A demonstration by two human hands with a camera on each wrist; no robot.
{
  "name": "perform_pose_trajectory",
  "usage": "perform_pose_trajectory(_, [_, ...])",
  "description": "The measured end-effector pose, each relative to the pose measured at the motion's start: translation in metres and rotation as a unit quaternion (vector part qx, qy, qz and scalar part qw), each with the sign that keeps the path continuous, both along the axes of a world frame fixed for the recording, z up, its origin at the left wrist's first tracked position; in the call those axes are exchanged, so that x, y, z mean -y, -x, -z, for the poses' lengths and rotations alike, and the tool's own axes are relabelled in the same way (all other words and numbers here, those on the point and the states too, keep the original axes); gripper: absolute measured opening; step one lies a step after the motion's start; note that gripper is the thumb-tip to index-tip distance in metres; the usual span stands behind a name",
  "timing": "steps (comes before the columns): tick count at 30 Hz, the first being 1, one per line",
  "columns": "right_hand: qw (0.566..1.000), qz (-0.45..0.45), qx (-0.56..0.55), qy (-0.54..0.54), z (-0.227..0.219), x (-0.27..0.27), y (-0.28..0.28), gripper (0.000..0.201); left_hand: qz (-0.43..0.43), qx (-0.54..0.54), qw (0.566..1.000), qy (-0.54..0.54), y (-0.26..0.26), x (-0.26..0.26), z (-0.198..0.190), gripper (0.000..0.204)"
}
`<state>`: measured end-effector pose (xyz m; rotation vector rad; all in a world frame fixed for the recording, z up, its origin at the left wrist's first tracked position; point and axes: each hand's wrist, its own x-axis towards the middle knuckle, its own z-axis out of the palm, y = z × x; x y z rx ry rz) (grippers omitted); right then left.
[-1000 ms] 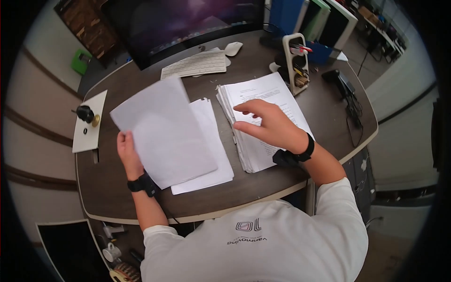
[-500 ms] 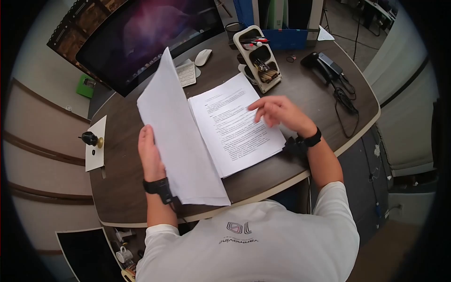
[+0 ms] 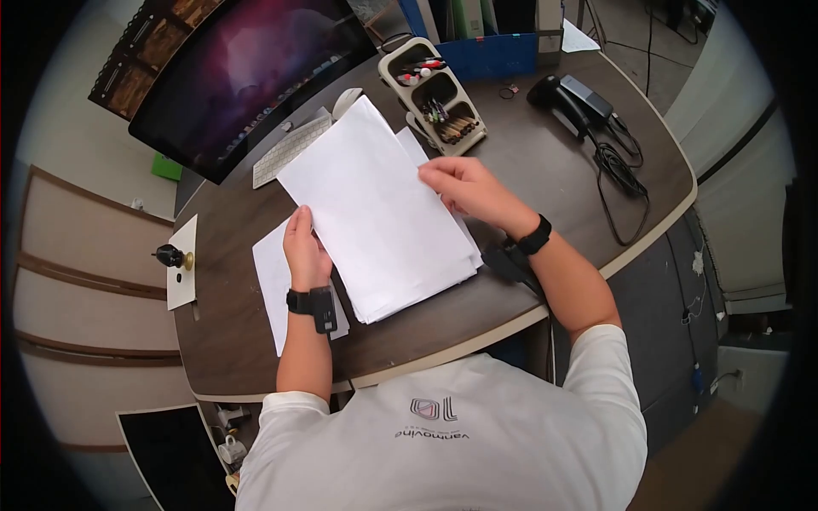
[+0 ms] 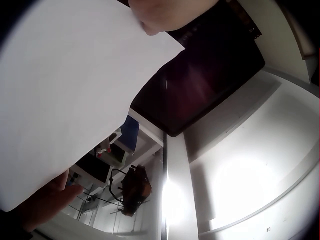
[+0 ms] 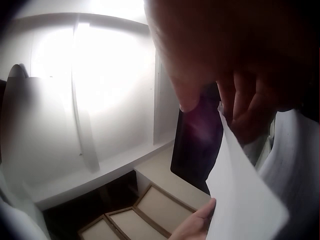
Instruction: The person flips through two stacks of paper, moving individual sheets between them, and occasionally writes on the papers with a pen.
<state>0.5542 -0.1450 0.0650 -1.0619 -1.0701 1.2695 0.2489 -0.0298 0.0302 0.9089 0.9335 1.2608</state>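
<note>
My left hand [image 3: 307, 255] grips a sheaf of white paper [image 3: 383, 209] along its left edge, its blank face up and tilted over the desk. At the sheaf's right edge, the curled fingers of my right hand [image 3: 477, 192] pinch the paper. The right wrist view has the paper's upper corner between thumb and fingers of that hand. Beneath the sheaf, partly hidden, lies a paper stack [image 3: 411, 146] whose edge shows at the upper right. More white sheets [image 3: 271, 271] rest on the desk at left, partly behind my left wrist.
A pen holder [image 3: 434, 94] with pens and pencils stands past the paper. A keyboard [image 3: 290, 152], a mouse [image 3: 347, 103] and a monitor [image 3: 256, 77] are at the back left. At right lies a black handheld device [image 3: 558, 106] with a coiled cable [image 3: 622, 175].
My left hand has carried the sheaf rightward from the left pile, over the printed stack, now covered. My right hand has moved from above that stack to the sheaf's edge and closed on it.
</note>
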Motion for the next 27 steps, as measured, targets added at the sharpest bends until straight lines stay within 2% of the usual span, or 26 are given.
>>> perform_pose_trajectory(1, [0.999,0.017,0.045,-0.011,0.001,0.002,-0.001,0.038,0.002,-0.002,1.000,0.002,-0.003,-0.005,0.002,0.028])
perform_pose_trajectory(2, [0.999,0.018,0.044,-0.009,0.008,0.000,-0.003,0.038,-0.014,-0.014,1.000,-0.006,-0.006,-0.009,0.005,0.028])
perform_pose_trajectory(4, [0.986,0.074,0.144,-0.033,0.030,-0.009,-0.006,0.039,-0.030,-0.026,0.999,-0.013,-0.014,-0.010,0.003,0.028])
perform_pose_trajectory(5, [0.986,0.074,0.144,-0.032,0.038,-0.012,-0.007,0.039,-0.016,-0.036,0.999,-0.010,-0.018,-0.008,-0.002,0.028])
perform_pose_trajectory(7, [0.970,0.136,0.196,-0.041,0.046,-0.014,-0.004,0.033,-0.007,-0.047,0.999,-0.002,-0.020,-0.007,-0.002,0.028])
perform_pose_trajectory(8, [0.971,0.130,0.196,-0.040,0.048,-0.013,-0.002,0.033,0.016,-0.057,0.998,-0.012,-0.017,-0.009,-0.001,0.028])
perform_pose_trajectory(10, [0.934,0.216,0.270,-0.087,0.043,-0.010,0.000,0.022,0.033,-0.066,0.997,-0.019,-0.014,-0.012,-0.002,0.028])
perform_pose_trajectory(14, [0.925,0.221,0.279,-0.133,0.029,-0.009,-0.007,0.017,0.048,-0.076,0.996,-0.004,-0.010,-0.016,-0.009,0.025])
perform_pose_trajectory(16, [0.950,0.234,0.124,-0.164,0.024,-0.009,-0.016,0.016,0.023,-0.116,0.993,-0.002,-0.008,-0.018,-0.010,0.026])
perform_pose_trajectory(17, [0.945,0.256,0.104,-0.173,0.025,-0.010,-0.024,0.019,0.018,-0.113,0.993,-0.001,-0.007,-0.019,-0.012,0.026])
perform_pose_trajectory(18, [0.946,0.250,0.107,-0.174,0.022,-0.011,-0.026,0.019,0.015,-0.184,0.982,-0.032,-0.008,-0.017,-0.016,0.026])
perform_pose_trajectory(19, [0.944,0.282,-0.030,-0.169,0.015,-0.012,-0.027,0.021,0.011,-0.255,0.965,-0.063,-0.008,-0.017,-0.018,0.026])
perform_pose_trajectory(20, [0.923,0.308,-0.167,-0.160,0.011,-0.013,-0.030,0.024,0.006,-0.251,0.966,-0.062,-0.010,-0.019,-0.015,0.026])
perform_pose_trajectory(22, [0.921,0.294,-0.200,-0.158,0.013,-0.015,-0.041,0.026,-0.021,-0.287,0.950,-0.121,-0.011,-0.027,-0.001,0.026])
perform_pose_trajectory(24, [0.917,0.283,-0.233,-0.155,0.013,-0.014,-0.046,0.027,-0.028,-0.310,0.942,-0.129,-0.008,-0.032,0.007,0.029])
perform_pose_trajectory(26, [0.919,0.268,-0.254,-0.138,0.010,-0.012,-0.045,0.029,-0.033,-0.399,0.904,-0.147,-0.010,-0.030,0.008,0.032])
perform_pose_trajectory(27, [0.920,0.266,-0.251,-0.138,0.009,-0.011,-0.044,0.029,-0.042,-0.412,0.899,-0.141,-0.009,-0.030,0.009,0.034])
